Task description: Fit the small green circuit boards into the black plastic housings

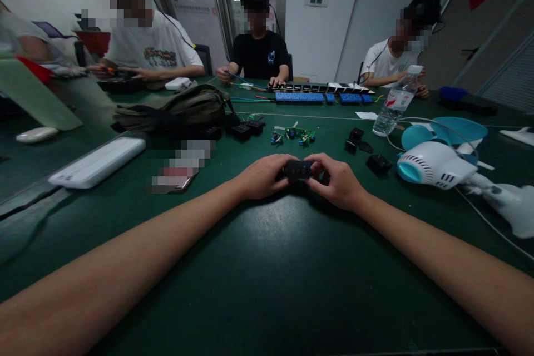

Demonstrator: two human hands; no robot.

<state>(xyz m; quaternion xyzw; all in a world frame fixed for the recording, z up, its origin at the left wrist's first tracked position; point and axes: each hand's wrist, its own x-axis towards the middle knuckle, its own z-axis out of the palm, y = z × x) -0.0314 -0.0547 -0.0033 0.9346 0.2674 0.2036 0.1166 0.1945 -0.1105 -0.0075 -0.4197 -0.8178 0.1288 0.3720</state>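
We see the left hand (267,175) and the right hand (337,181) meeting around a small black block (299,169), each with thumb and fingers closed on its own end of it. The block is held just above the table (267,289), in the middle of the scene, with a broad face turned toward us. As far as we can judge, the work on this piece is midway: it is in both hands and not set down, but we cannot tell whether it is closed up or partly opened. Beyond the hands, several small green circuit boards (294,133) lie bare in a loose group, outside any casing. To their left, near the bag (179,108), we see a cluster of black boxes (244,129); to the right lie some dark loose parts (354,139) and, a little nearer, a single black box (379,164) just left of the white and blue fan (436,164). These all lie apart from the held block and out of both hands, so we take it that not everything is dealt with; how much is left we cannot tell.
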